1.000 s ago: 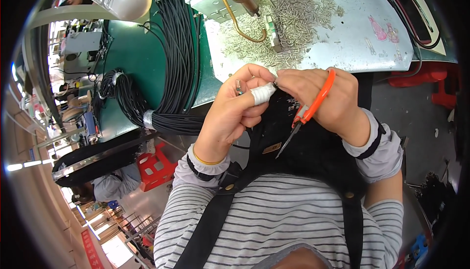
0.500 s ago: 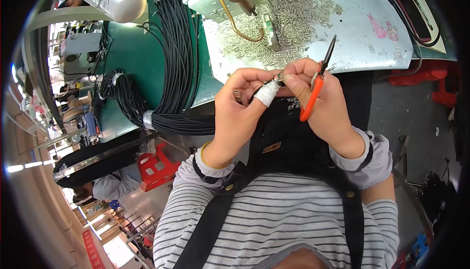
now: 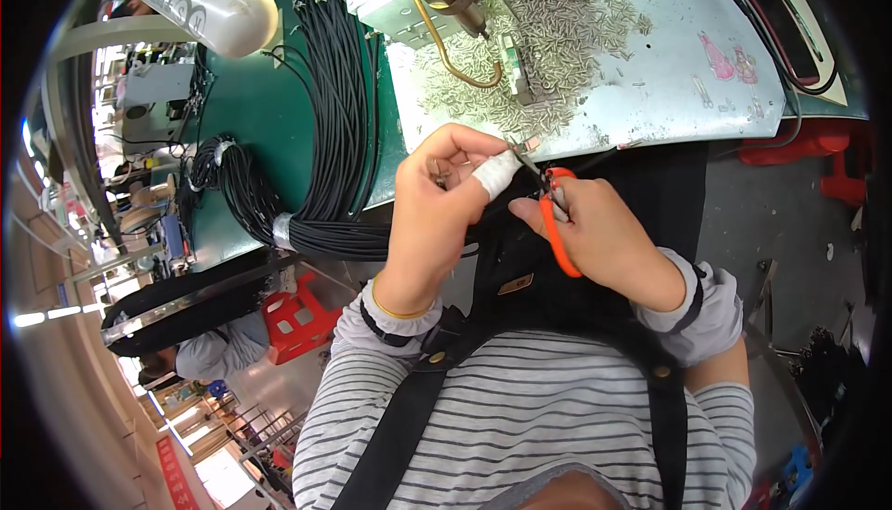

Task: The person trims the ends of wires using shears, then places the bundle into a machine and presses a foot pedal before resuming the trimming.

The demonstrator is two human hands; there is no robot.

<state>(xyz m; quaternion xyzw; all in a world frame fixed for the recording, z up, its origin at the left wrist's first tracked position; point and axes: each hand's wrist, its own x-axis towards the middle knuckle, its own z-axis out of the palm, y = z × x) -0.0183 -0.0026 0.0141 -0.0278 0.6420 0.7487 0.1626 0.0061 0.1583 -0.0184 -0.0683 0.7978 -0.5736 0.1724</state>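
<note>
My left hand (image 3: 437, 194), its thumb wrapped in white tape (image 3: 498, 174), pinches a small cable end between thumb and forefinger; the fingers hide most of it. My right hand (image 3: 609, 236) is closed round orange-handled pliers (image 3: 560, 241) with long narrow jaws. The jaw tips reach up and left to the left fingertips, touching or very close to the cable end. Both hands are in front of the black apron (image 3: 557, 310), just below the table's near edge.
Many small metal pins (image 3: 567, 55) are heaped on the pale board (image 3: 688, 83) under a machine head (image 3: 455, 8). To the left, black cable bundles (image 3: 339, 120) lie on the green table (image 3: 265, 92). Red stools (image 3: 302, 315) stand at both sides; a person's sleeve (image 3: 223, 352) shows at left.
The pliers have swung from pointing up and away in my right hand to pointing at my left fingertips. My right fingers have let go of the cable end; my left hand has shifted slightly left.
</note>
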